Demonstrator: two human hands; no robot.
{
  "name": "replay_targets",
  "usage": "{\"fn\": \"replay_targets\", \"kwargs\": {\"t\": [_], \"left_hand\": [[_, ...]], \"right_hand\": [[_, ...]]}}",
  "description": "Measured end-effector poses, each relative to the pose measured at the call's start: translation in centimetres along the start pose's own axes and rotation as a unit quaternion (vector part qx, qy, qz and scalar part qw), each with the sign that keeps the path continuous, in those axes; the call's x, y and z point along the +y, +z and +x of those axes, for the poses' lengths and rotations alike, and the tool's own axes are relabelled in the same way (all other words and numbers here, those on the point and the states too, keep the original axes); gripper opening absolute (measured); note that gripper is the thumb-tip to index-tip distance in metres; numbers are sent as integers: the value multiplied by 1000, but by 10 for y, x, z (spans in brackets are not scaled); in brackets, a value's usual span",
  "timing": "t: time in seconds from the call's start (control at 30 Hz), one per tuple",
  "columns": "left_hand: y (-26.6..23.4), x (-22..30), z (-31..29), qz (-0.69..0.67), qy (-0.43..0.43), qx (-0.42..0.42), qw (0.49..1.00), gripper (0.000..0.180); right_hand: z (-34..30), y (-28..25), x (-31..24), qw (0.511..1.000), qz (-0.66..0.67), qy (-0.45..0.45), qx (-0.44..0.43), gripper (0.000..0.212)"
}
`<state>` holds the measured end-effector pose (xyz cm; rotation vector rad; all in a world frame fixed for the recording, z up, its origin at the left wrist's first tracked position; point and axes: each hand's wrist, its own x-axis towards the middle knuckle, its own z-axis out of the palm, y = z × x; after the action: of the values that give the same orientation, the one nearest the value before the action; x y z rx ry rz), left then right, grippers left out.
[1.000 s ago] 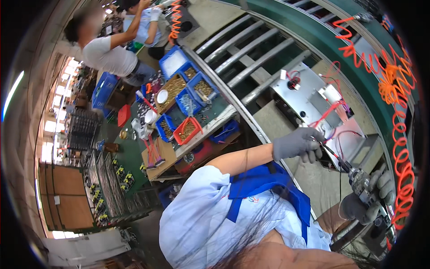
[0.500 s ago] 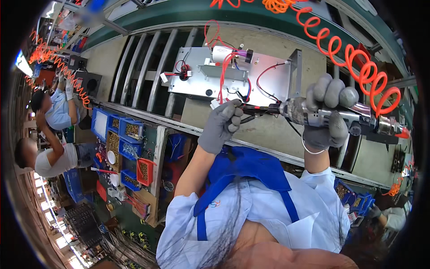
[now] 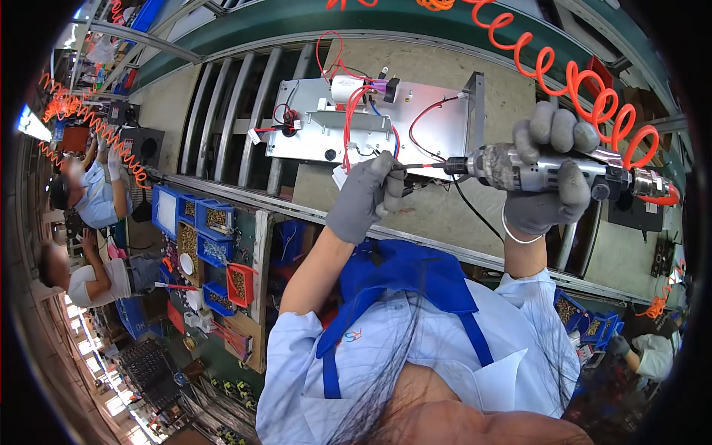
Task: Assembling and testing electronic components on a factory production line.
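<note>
My right hand (image 3: pixel 547 167), in a grey glove, is wrapped around a silver air screwdriver (image 3: pixel 495 166) held nearly level, its bit pointing left. An orange coiled hose (image 3: pixel 571 81) loops above it; a red fitting shows at its rear end. My left hand (image 3: pixel 363 199), also gloved, is closed in a pinch at the tip of the long bit (image 3: pixel 429 165). What those fingers hold is hidden. Just beyond both hands lies a silver metal plate (image 3: pixel 437 126) carrying a white cylindrical part (image 3: pixel 346 89), an upright bracket (image 3: pixel 475 104) and red, blue and black wires.
The plate rests on a board over a roller conveyor (image 3: pixel 232 119). Blue bins (image 3: pixel 216 251) and a red bin (image 3: pixel 239 285) of small hardware stand at the left. Two people sit at the far left; another person's arm (image 3: pixel 630 356) shows at the lower right.
The plate and conveyor have shifted slightly left in view. Both hands, with the screwdriver, sit a little further right relative to the plate. More of the bit shows; both grips stay closed.
</note>
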<state>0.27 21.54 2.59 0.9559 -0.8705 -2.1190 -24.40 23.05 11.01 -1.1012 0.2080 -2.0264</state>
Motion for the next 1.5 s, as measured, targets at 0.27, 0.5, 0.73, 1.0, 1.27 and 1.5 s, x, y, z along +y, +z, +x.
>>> {"fn": "replay_targets", "kwargs": {"t": [0.27, 0.5, 0.73, 1.0, 1.27, 1.5], "left_hand": [[-7, 89, 46, 430, 170, 162, 872, 54], [-27, 133, 126, 707, -71, 101, 696, 67], [-39, 108, 173, 461, -246, 32, 852, 48], [-28, 92, 169, 450, -113, 12, 886, 29], [-21, 75, 156, 742, 54, 83, 663, 34], [-17, 77, 159, 775, 26, 78, 627, 33]], "right_hand": [[28, -36, -25, 990, -41, -106, 82, 42], [49, -42, -12, 987, -94, -93, 88, 41], [74, -75, 16, 997, -51, -49, 8, 37], [117, -79, 78, 972, -137, 185, 40, 25], [152, -35, 157, 962, -119, 244, -28, 24], [158, -13, 196, 958, -186, 182, -118, 22]]}}
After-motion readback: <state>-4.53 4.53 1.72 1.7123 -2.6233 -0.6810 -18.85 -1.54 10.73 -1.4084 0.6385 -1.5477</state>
